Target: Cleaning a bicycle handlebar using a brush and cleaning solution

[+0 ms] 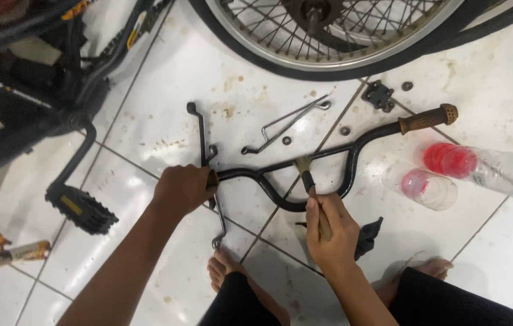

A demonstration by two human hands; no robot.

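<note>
On the white tiled floor [166,115], the person's left hand [183,188] is squeezing one end of the black handlebar [280,172], while the right hand [329,229] is gripping a small brush [306,175], touching its bristles to the bar's middle. Two clear plastic bottles [449,175] are lying nearby, holding red liquid.

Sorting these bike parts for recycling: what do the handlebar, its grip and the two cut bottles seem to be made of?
The handlebar looks like painted metal tubing: black, glossy, evenly bent. The grip on its far end seems rubber or soft plastic: matte brown with a dotted texture. The cut bottles appear to be clear thin plastic, see-through, holding something red or pink.
</note>
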